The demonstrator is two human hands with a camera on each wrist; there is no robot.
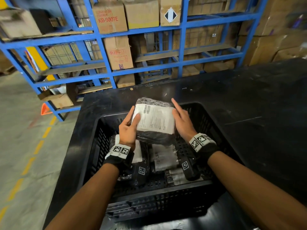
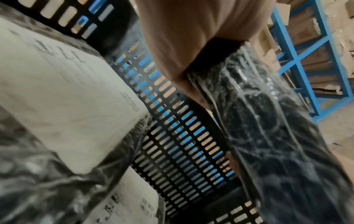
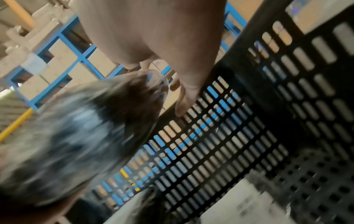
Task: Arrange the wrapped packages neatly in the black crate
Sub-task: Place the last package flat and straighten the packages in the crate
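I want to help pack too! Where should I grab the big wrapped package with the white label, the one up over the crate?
Probably by its two short ends, one hand from each side. The wrapped package is wide, flat and looks slippery in plastic. The left hand already grips the left end with its thumb on the label, and the right hand lies flat against the right end.

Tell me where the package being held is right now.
In the head view, the held package is mid-frame above the black crate, between the left hand and right hand.

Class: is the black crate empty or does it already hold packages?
Not empty: labelled packages lie on the crate floor.
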